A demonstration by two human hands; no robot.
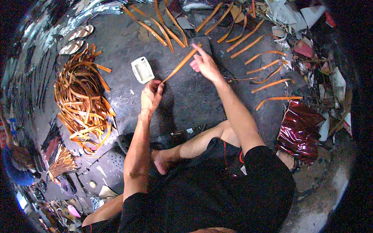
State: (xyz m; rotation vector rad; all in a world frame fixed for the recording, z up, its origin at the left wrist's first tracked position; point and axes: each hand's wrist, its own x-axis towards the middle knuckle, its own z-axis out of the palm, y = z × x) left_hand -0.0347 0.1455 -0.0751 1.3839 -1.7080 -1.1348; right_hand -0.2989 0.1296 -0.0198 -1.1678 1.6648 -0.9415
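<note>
My left hand (150,97) pinches the near end of a narrow orange strip (182,64) between thumb and fingers. The strip runs diagonally up and to the right over the dark floor mat. At its far end is my right hand (204,65), index finger stretched along the tip and the other fingers loosely bent; it does not grip the strip. A shallow white rectangular dish (142,70) lies just beyond my left hand. What the dish contains is hard to make out. Several similar orange strips (268,66) lie spread in an arc beyond and to the right.
A big tangled heap of orange-brown strips (83,103) lies to the left, with a pair of sandals (74,40) beyond it. Dark red glossy sheeting (299,132) is at the right. Paper and plastic scraps (303,50) pile along the far right. Another person (17,163) shows at the left edge.
</note>
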